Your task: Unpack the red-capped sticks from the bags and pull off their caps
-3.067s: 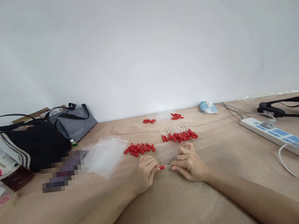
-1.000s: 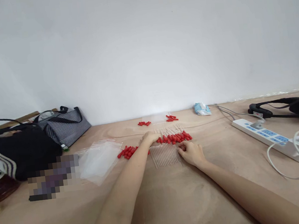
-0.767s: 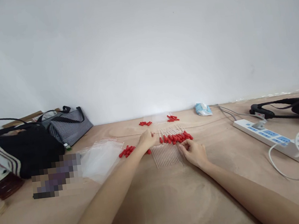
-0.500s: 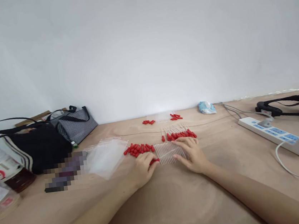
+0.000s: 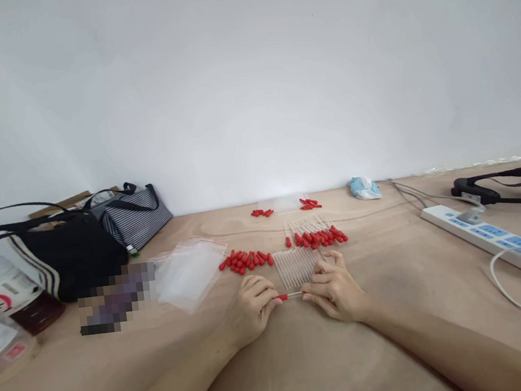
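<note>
My left hand (image 5: 253, 304) pinches a small red rubber bulb (image 5: 283, 297) between thumb and fingers. In line with it, a thin clear glass tube (image 5: 295, 294) reaches across to my right hand (image 5: 339, 288), whose fingertips are closed on its other end. The bulb and tube meet end to end; how deep the tube sits is too small to tell. Just beyond the hands lies a row of bare clear tubes (image 5: 294, 268). A heap of loose red bulbs (image 5: 244, 260) is at its left. Behind the row, several droppers (image 5: 321, 236) lie with red bulbs on their tubes.
Clear zip bags (image 5: 187, 276) lie to the left, near a black bag (image 5: 84, 259) and a striped bag (image 5: 133, 216). At the back are more red bulbs (image 5: 309, 204) and a blue-white packet (image 5: 364, 188). A power strip (image 5: 481, 233) with cables occupies the right.
My right hand has taken up one glass tube from the row and brought it nearer to me. My left hand moved slightly nearer too, and the tube now meets its red bulb.
</note>
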`<state>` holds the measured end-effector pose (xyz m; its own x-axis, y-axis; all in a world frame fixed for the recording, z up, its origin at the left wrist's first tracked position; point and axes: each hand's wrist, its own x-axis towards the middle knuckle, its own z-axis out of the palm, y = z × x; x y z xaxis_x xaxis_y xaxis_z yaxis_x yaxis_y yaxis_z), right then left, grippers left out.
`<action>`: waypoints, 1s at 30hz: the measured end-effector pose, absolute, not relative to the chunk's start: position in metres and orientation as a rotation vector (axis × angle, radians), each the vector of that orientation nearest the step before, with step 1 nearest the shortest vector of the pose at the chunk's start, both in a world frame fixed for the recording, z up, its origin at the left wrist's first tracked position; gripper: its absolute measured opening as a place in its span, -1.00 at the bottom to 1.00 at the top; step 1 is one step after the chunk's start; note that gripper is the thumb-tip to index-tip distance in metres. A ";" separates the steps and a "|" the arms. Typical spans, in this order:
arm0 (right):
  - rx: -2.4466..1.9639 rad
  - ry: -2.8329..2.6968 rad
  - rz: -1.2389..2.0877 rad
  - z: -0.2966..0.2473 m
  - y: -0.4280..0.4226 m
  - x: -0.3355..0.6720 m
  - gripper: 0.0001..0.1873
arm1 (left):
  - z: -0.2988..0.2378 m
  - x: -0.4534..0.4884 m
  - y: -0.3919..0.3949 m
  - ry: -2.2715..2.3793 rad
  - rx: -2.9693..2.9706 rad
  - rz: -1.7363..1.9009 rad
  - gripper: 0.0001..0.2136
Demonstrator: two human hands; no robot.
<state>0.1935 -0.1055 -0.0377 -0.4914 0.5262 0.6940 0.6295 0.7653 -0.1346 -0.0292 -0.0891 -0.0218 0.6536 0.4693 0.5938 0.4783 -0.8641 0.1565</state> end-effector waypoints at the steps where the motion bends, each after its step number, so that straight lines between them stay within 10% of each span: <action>1: -0.854 -2.209 -0.170 -0.038 -0.106 0.194 -0.80 | -0.022 -0.030 -0.090 -0.813 -2.849 -1.016 -0.86; 30: -1.574 -1.755 -0.322 -0.045 -0.094 0.234 -0.70 | -0.015 -0.045 -0.072 -1.279 -2.548 -1.183 -0.81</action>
<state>0.2342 -0.0940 -0.0448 0.0306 0.7475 0.6635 0.9344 0.2143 -0.2845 -0.0453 -0.0723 -0.0152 0.3632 0.6627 0.6549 0.7044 -0.6554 0.2726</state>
